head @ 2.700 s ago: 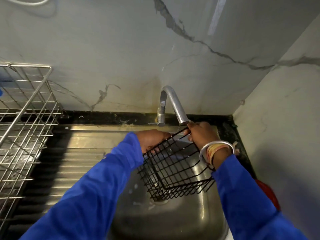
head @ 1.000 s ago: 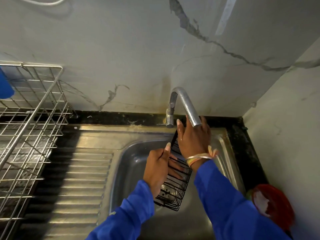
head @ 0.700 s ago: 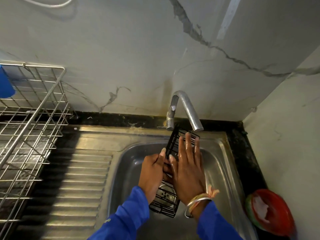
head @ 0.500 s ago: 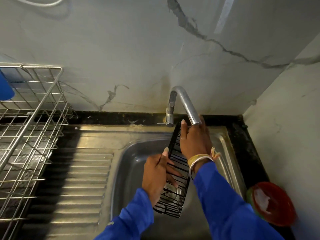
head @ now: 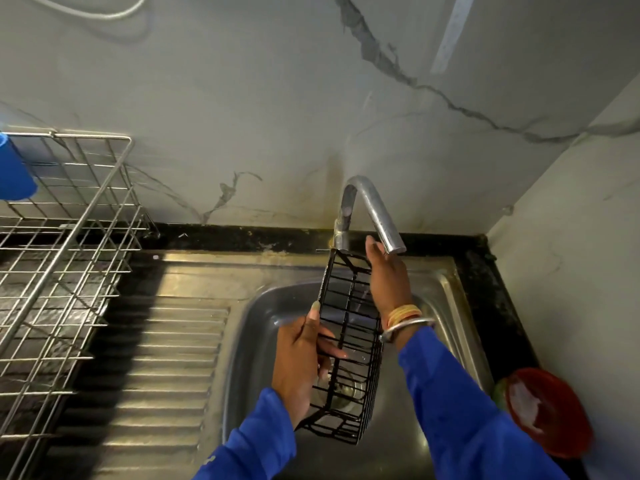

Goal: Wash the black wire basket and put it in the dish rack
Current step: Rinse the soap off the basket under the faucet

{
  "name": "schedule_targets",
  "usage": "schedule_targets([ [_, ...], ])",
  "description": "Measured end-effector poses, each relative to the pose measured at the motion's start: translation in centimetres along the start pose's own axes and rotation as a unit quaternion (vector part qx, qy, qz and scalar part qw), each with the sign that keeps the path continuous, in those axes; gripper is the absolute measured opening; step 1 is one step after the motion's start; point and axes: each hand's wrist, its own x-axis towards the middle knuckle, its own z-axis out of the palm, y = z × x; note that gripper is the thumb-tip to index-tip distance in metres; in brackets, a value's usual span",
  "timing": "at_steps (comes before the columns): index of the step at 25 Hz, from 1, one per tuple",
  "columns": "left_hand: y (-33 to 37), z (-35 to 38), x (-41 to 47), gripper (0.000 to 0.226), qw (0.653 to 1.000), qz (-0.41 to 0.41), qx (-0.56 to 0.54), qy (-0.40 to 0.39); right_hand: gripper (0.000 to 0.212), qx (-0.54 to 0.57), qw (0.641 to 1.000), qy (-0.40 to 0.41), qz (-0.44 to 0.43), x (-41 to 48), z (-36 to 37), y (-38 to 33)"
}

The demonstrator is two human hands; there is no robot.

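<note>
The black wire basket (head: 349, 344) is held on edge over the steel sink (head: 256, 341), its far end just under the tap's spout (head: 379, 220). My left hand (head: 301, 362) grips its left side, thumb up along the wire and fingers reaching through the grid. My right hand (head: 388, 275) lies flat against the basket's right side near the top, fingers straight and pointing at the spout. The steel dish rack (head: 65, 258) stands at the far left.
A ribbed steel drainboard (head: 156, 362) lies between the sink and the dish rack. A blue cup (head: 14, 174) sits in the rack's upper left. A red dish (head: 547, 410) with white residue stands on the black counter right of the sink. Marble walls close in behind and right.
The basket was turned from open side up onto its edge. My right hand slid down its side and back up to the top near the spout. My left hand kept its grip.
</note>
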Motion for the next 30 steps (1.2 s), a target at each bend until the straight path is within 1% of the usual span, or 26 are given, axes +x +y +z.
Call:
schedule_targets([
  [1,0.0,0.0,0.2,0.046,1.0,-0.001,-0.008,0.007,0.043,0.008,1.0,0.008,-0.019,-0.4,0.4,-0.2],
  [2,0.0,-0.1,0.4,0.046,1.0,-0.002,-0.019,0.015,0.042,-0.008,0.998,0.01,-0.06,-1.3,0.7,0.4],
  [4,0.2,-0.3,1.2,0.046,0.998,-0.008,-0.05,0.033,0.06,-0.077,0.984,-0.011,-0.16,-4.9,1.7,2.1],
  [5,0.4,-0.5,1.5,0.046,0.997,-0.016,-0.062,0.04,0.069,-0.108,0.976,-0.02,-0.186,-6.8,2.0,2.7],
  [6,0.4,-0.7,1.7,0.046,0.997,-0.022,-0.067,0.042,0.075,-0.131,0.973,-0.025,-0.19,-7.8,2.1,3.6],
  [7,0.3,-0.8,1.6,0.046,0.997,-0.024,-0.064,0.04,0.082,-0.133,0.976,-0.025,-0.173,-7.7,2.0,4.0],
  [8,0.1,-0.8,1.4,0.046,0.997,-0.028,-0.054,0.037,0.092,-0.128,0.982,-0.022,-0.137,-6.5,1.8,3.9],
  [10,-0.5,-0.7,0.9,0.044,0.998,-0.037,-0.032,0.031,0.11,-0.096,0.994,0.029,-0.034,-2.0,1.3,2.9],
  [11,-0.7,-0.5,0.6,0.043,0.999,-0.037,-0.021,0.026,0.113,-0.086,0.995,0.058,0.009,0.2,0.7,2.3],
  [12,-0.7,-0.3,0.5,0.042,0.999,-0.032,-0.014,0.023,0.113,-0.078,0.994,0.07,0.031,1.4,0.3,1.5],
  [13,-0.4,-0.1,0.5,0.042,0.999,-0.026,-0.011,0.027,0.113,-0.069,0.995,0.073,0.024,1.5,0.4,0.9],
  [14,0.0,0.0,0.7,0.042,0.999,-0.02,-0.014,0.036,0.111,-0.056,0.997,0.06,-0.004,0.3,0.9,0.7],
  [16,1.1,0.1,1.5,0.043,0.998,-0.012,-0.02,0.051,0.093,-0.052,0.995,0.013,-0.079,-3.6,1.9,1.8],
  [17,1.6,-0.1,1.8,0.044,0.999,-0.01,-0.019,0.049,0.083,-0.068,0.994,0.001,-0.091,-5.1,1.9,3.0],
  [18,1.9,-0.3,1.8,0.044,0.999,-0.011,-0.016,0.044,0.075,-0.113,0.989,0.011,-0.099,-5.1,1.6,4.3],
  [19,2.0,-0.4,1.6,0.044,0.999,-0.014,-0.012,0.038,0.067,-0.17,0.981,0.017,-0.094,-3.9,0.9,4.8],
  [20,1.9,-0.6,1.3,0.044,0.999,-0.015,-0.007,0.032,0.059,-0.191,0.979,0.043,-0.056,-1.8,0.5,4.9],
  [21,1.7,-0.7,1.0,0.044,1.0,-0.012,0.001,0.027,0.055,-0.146,0.986,0.085,-0.008,0.5,-0.1,4.4],
  [22,1.6,-0.7,0.6,0.044,1.0,-0.005,0.007,0.022,0.054,-0.087,0.99,0.106,0.039,2.2,-0.3,3.4],
  [23,1.6,-0.6,0.4,0.045,1.0,0.004,0.009,0.021,0.051,-0.078,0.99,0.112,0.032,3.0,-0.4,2.6],
  [24,1.8,-0.5,0.4,0.045,1.0,0.015,0.007,0.026,0.05,-0.12,0.988,0.1,0.0,2.6,0.0,2.0],
  [25,2.1,-0.5,0.6,0.046,0.999,0.026,0.0,0.037,0.056,-0.144,0.986,0.073,-0.036,1.3,0.8,2.2],
  [26,2.5,-0.5,1.0,0.046,0.998,0.032,-0.009,0.049,0.066,-0.113,0.99,0.055,-0.065,-1.1,1.5,2.2],
  [27,2.8,-0.6,1.3,0.047,0.998,0.031,-0.02,0.058,0.075,-0.06,0.995,0.039,-0.072,-3.8,2.1,2.7],
  [28,2.9,-0.9,1.7,0.047,0.997,0.03,-0.027,0.06,0.078,-0.03,0.997,0.025,-0.071,-5.9,2.7,3.3],
  [30,2.6,-1.6,1.8,0.046,0.999,0.028,-0.017,0.04,0.075,-0.024,0.998,0.041,-0.042,-5.4,2.6,4.0],
])
